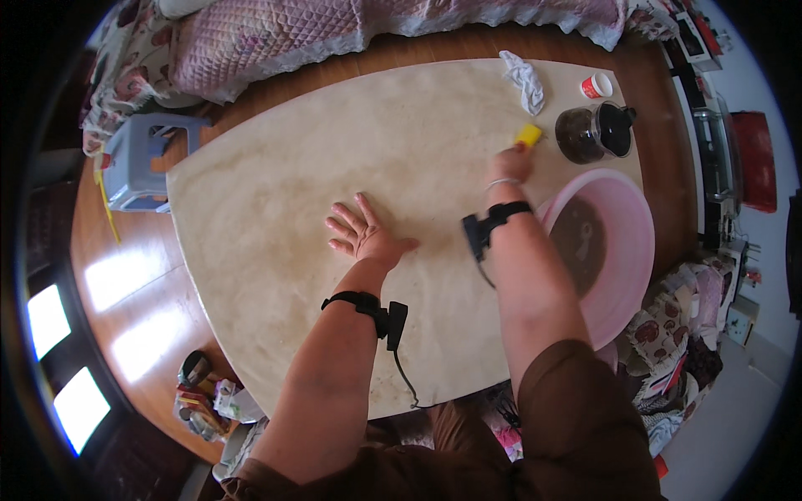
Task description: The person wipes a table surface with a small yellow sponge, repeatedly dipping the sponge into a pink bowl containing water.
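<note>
My left hand lies palm down on the stained beige tabletop, its fingers spread and nothing under them that I can see. Further out to the right, my right hand is closed on a small yellow block, which looks like a sponge or a scrubber; motion blur hides its exact kind. The block is at the table surface, just left of a glass pot with a black lid. Behind the block lies a crumpled white cloth. Each of my forearms wears a black strap with a small device.
A pink basin with murky water stands beside my right forearm. A red and white paper cup sits near the far right corner. Left of the table are a grey-blue plastic stool and wooden floor; a quilted sofa lies beyond.
</note>
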Available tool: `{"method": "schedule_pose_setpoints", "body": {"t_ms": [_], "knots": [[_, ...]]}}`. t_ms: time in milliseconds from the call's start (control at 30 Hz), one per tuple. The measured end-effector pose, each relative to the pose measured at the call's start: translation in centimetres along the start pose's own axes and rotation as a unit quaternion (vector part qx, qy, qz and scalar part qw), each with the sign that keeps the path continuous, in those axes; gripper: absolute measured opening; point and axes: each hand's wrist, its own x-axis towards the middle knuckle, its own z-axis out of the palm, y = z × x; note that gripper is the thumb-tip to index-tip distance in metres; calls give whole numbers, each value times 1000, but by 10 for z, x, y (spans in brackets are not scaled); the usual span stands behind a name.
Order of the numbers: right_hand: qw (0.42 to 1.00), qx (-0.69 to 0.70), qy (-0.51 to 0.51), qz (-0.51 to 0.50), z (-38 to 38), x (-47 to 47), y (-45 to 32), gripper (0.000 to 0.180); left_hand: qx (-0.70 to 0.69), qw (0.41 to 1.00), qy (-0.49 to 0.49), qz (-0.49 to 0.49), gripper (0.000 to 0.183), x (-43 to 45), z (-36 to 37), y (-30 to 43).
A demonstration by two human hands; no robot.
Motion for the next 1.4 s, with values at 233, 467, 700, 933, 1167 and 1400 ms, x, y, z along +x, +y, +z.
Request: {"method": "schedule_pose_setpoints", "body": {"t_ms": [233, 467, 700, 933, 1167, 1400], "knots": [[921, -4, -321, -220, -9, -196, -11, 33, 30, 997, 64, -22, 134, 18, 5, -22], [986, 114, -18, -122, -33, -63, 41, 23, -2, 995, 17, 95, 117, -6, 0, 0], [891, 88, -342, -284, -30, -272, 22, 35, 173, 871, 408, 210, 89, 47, 58, -114], [946, -24, -205, -252, -54, -188, 53, 36, 36, 988, 137, 60, 101, -28, -4, -195], [858, -60, -372, -350, -20, -339, 25, 34, 5, 984, 166, 68, 101, -48, 33, -243], [879, -8, -310, -362, -17, -317, 36, 36, 61, 979, 146, 132, 108, -36, -24, -298]]}}
